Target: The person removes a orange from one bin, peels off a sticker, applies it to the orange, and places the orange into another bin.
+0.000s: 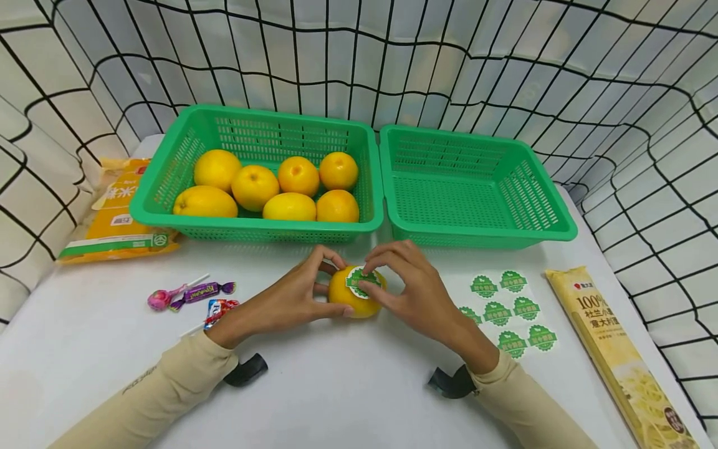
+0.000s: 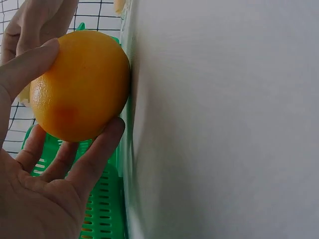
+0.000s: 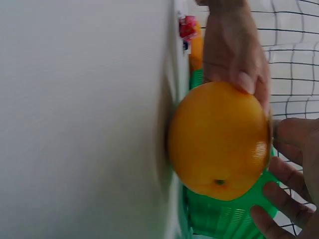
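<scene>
An orange (image 1: 354,304) rests on the white table in front of the two baskets. My left hand (image 1: 286,298) holds it from the left, thumb at its near side and fingers round the far side. In the left wrist view, the thumb and fingers span the fruit (image 2: 82,84). On its top lies a round green-and-white sticker (image 1: 359,282). My right hand (image 1: 415,293) presses that sticker with thumb and fingertips. The right wrist view shows only the sticker's thin edge, beside the spread right fingers (image 3: 286,174).
A green basket (image 1: 280,232) of several oranges stands behind, with another green basket (image 1: 477,236) beside it. Right lie a sheet of stickers (image 1: 513,312) and a pasta pack (image 1: 617,355); left, a lollipop (image 1: 159,299), wrapped candies (image 1: 203,292) and an orange bag (image 1: 120,218). Black netting surrounds the table.
</scene>
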The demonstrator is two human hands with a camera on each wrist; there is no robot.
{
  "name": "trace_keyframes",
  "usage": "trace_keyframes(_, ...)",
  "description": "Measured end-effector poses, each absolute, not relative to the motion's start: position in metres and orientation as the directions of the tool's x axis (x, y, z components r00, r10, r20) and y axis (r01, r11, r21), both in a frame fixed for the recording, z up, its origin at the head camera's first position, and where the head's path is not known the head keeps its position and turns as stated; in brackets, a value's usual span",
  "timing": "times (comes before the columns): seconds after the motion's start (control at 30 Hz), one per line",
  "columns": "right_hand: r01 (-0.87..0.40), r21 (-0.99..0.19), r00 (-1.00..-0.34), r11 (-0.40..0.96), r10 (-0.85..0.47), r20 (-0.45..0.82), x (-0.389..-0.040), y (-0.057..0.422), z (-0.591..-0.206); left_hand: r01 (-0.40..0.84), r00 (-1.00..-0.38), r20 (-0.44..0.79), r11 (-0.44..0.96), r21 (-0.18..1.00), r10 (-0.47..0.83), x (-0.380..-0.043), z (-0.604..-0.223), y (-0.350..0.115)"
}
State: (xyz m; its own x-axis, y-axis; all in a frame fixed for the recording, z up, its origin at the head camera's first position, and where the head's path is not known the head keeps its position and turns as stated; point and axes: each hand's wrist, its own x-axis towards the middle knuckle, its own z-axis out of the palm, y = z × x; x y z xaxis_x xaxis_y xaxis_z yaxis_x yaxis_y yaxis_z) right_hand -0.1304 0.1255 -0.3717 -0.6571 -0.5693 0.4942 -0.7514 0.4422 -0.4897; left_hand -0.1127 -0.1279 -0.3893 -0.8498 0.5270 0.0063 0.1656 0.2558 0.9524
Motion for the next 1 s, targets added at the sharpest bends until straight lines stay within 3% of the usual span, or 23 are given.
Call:
trace_keyframes(0.3, -0.845, -0.193, -0.504, 0.498, -0.625, 0.596, -0.1306, 0.1239, -0.3767, 0.203, -0.868, 0.045, 0.271, 0.941, 0.494, -0.1147, -0.3858, -0.1286)
trace_keyframes(0.53, -0.853, -0.120, -0.463, 0.507, -0.630, 0.623, -0.1290, 0.1241, -0.3748, 0.252, -0.894, 0.134, 0.232, 0.939, 0.428, -0.1147, -0.3855, -0.1258)
trace_keyframes(0.87, -0.882, -0.042, -0.368, 0.469, -0.631, 0.683, -0.1314, 0.1257, -0.3760, 0.217, -0.937, 0.119, 0.280, 0.935, 0.328, -0.1165, -0.3840, -0.1299)
trace_keyframes(1.0, -0.877, 0.003, -0.356, 0.481, -0.652, 0.669, -0.1279, 0.1249, -0.3770, 0.373, -0.899, 0.243, 0.346, 0.861, 0.365, -0.1172, -0.3842, -0.1322)
